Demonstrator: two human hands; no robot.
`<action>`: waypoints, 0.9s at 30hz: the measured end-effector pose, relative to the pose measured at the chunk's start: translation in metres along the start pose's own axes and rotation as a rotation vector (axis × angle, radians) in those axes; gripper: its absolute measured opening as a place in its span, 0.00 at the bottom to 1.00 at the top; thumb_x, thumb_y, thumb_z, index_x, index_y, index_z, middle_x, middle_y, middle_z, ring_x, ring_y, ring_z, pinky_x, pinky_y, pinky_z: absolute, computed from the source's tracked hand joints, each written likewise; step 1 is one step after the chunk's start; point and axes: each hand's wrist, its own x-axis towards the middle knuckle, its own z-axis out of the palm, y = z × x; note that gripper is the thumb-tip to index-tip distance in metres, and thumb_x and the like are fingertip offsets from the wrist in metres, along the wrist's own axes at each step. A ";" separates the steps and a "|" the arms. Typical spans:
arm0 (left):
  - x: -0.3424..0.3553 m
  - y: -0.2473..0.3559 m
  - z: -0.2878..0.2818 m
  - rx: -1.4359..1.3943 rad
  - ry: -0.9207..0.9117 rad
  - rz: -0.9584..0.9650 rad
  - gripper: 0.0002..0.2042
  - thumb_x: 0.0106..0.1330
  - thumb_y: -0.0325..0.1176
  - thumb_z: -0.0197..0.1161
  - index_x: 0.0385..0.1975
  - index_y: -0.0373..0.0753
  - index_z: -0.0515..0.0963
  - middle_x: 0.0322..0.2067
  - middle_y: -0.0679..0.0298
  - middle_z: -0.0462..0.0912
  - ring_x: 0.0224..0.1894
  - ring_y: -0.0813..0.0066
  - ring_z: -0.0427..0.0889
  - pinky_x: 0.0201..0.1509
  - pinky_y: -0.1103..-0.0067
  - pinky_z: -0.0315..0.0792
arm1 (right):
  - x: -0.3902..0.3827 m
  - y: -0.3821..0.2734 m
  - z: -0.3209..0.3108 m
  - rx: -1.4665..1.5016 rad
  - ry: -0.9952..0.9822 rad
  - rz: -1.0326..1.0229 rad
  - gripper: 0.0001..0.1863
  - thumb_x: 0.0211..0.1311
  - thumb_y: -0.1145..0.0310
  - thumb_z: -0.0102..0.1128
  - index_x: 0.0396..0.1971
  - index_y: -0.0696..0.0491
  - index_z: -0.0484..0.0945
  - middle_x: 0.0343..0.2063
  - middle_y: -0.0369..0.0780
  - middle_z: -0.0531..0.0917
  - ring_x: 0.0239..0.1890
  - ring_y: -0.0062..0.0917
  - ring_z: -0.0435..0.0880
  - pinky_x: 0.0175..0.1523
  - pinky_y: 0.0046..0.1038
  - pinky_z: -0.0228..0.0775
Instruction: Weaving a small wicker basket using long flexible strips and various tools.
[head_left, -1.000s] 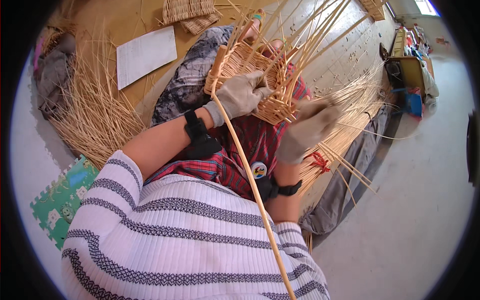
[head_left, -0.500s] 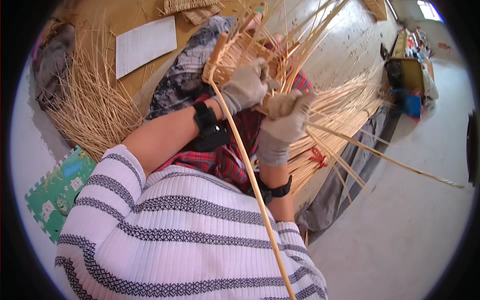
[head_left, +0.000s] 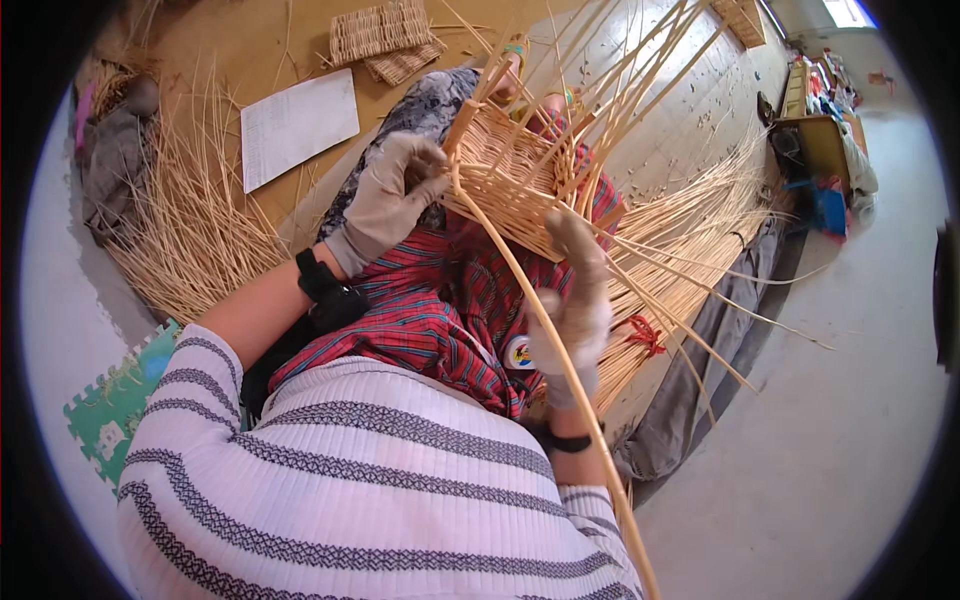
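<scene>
A partly woven wicker basket (head_left: 510, 150) rests on my lap over red plaid cloth (head_left: 400, 300), with loose canes standing up from its far and right sides. My left hand (head_left: 388, 200), in a pale glove, pinches at the basket's left near corner, where a long thick wicker strand (head_left: 500, 250) bends out. That strand runs down across my lap and past my right side. My right hand (head_left: 578, 310), gloved too and blurred by motion, is beside the strand, just below the basket's right near corner. Its fingers point up, apart from the thumb, and appear to hold nothing.
A large bundle of canes (head_left: 690, 250) with a red tie (head_left: 645, 336) lies to the right, along grey cloth (head_left: 655, 440). More loose canes (head_left: 190, 220) spread at left. A white sheet (head_left: 300, 128) and woven panels (head_left: 378, 32) lie beyond. A green foam mat (head_left: 115, 420) is lower left.
Both hands have parted from the basket's near side. My left hand has shifted left to the corner; my right hand has come down, baring the woven wall. The thick strand's lower end has swung right.
</scene>
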 end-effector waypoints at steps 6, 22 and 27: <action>0.009 -0.017 -0.005 -0.035 0.026 0.057 0.24 0.58 0.15 0.67 0.54 0.37 0.69 0.43 0.62 0.77 0.45 0.76 0.82 0.50 0.78 0.79 | 0.052 0.014 0.072 0.459 -0.124 -0.099 0.34 0.72 0.37 0.44 0.34 0.58 0.79 0.32 0.44 0.81 0.39 0.41 0.80 0.48 0.37 0.71; 0.012 -0.060 -0.014 -0.490 0.023 -0.173 0.19 0.74 0.35 0.60 0.59 0.33 0.69 0.55 0.59 0.78 0.58 0.70 0.78 0.65 0.74 0.72 | 0.113 -0.004 0.244 0.357 -0.040 0.359 0.19 0.72 0.53 0.54 0.36 0.56 0.80 0.26 0.46 0.82 0.34 0.41 0.83 0.41 0.40 0.71; 0.036 -0.080 -0.040 -0.827 -0.074 -0.442 0.15 0.74 0.27 0.53 0.58 0.31 0.73 0.51 0.60 0.78 0.52 0.74 0.78 0.59 0.79 0.73 | 0.164 -0.006 0.235 0.435 -0.111 0.409 0.21 0.73 0.52 0.52 0.36 0.56 0.81 0.25 0.41 0.81 0.30 0.31 0.80 0.40 0.29 0.71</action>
